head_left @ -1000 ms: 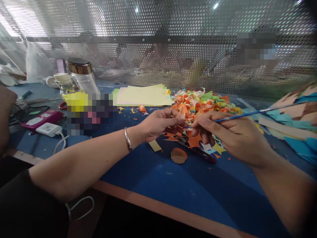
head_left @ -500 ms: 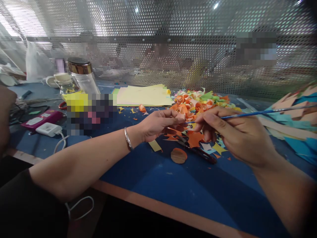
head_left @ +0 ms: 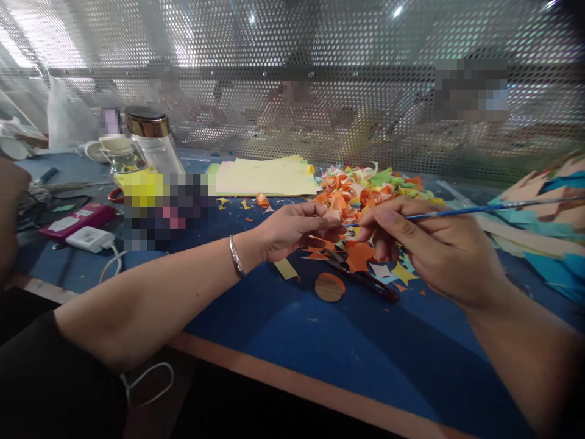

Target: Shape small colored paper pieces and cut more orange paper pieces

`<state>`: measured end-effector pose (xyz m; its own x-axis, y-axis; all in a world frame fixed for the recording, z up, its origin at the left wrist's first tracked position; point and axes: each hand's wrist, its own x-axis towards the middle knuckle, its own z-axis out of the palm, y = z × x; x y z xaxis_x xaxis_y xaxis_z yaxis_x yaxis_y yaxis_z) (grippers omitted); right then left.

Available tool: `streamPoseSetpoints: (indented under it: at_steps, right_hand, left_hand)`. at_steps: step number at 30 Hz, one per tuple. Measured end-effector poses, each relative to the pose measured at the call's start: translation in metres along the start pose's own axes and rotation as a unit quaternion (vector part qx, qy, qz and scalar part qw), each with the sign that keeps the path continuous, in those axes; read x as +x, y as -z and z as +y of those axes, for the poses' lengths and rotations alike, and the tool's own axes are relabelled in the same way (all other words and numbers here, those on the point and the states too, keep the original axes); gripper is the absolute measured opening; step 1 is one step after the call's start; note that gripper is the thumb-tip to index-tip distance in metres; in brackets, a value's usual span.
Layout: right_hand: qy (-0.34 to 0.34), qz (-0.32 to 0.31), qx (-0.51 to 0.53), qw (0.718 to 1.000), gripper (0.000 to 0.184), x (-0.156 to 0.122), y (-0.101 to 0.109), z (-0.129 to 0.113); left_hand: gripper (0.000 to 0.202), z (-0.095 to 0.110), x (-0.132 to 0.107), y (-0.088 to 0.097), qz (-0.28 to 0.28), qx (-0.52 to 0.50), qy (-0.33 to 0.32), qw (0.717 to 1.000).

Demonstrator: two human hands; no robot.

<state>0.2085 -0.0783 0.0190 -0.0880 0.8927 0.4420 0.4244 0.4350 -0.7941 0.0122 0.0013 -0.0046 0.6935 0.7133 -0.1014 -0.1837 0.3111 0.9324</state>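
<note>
My left hand (head_left: 301,228), with a silver bracelet at its wrist, pinches a small pale pink piece of paper (head_left: 336,213) between thumb and fingers. The fingers hide most of that piece. Closed around a thin blue stick (head_left: 461,211), my right hand (head_left: 425,244) holds it slanting across the hand. The stick's near end reaches the left fingertips; its kind I cannot make out. Under the hands lie scissors (head_left: 365,278) with dark handles, partly covered by orange paper scraps (head_left: 359,255). A round brown paper disc (head_left: 329,288) lies in front of them.
Behind the hands is a heap of coloured paper pieces (head_left: 379,181). A yellow paper stack (head_left: 265,175) lies beside it. Left stand a lidded bottle (head_left: 158,146) and a white charger (head_left: 90,239) with cable. Paper strips (head_left: 539,228) spread at right. A perforated metal screen (head_left: 292,36) rises behind.
Almost nothing differs. Both hands stay in place with the paper and the blue stick, and the things on the table have not moved.
</note>
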Motion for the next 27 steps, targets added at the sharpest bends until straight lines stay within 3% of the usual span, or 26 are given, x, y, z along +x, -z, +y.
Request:
streamPoseSetpoints:
  at_steps: [11,19,23,27]
  right_hand:
    - [0.015,-0.003,-0.009,1.0,0.033,-0.002,0.001,0.005]
    - [0.051,-0.008,-0.093,0.994,0.031,-0.006,-0.002,0.006]
    - [0.12,-0.004,-0.152,0.981,0.029,-0.006,-0.008,0.003]
    - [0.105,-0.007,-0.164,0.981,0.03,-0.008,-0.011,0.005]
  left_hand:
    - [0.012,0.001,0.0,-0.002,0.002,-0.034,0.021,0.999]
    - [0.013,0.002,0.0,-0.005,0.008,-0.071,0.023,0.997]
    - [0.02,0.002,-0.001,-0.011,0.043,-0.077,0.002,0.996]
    - [0.019,-0.001,0.0,-0.012,0.084,-0.066,-0.026,0.994]
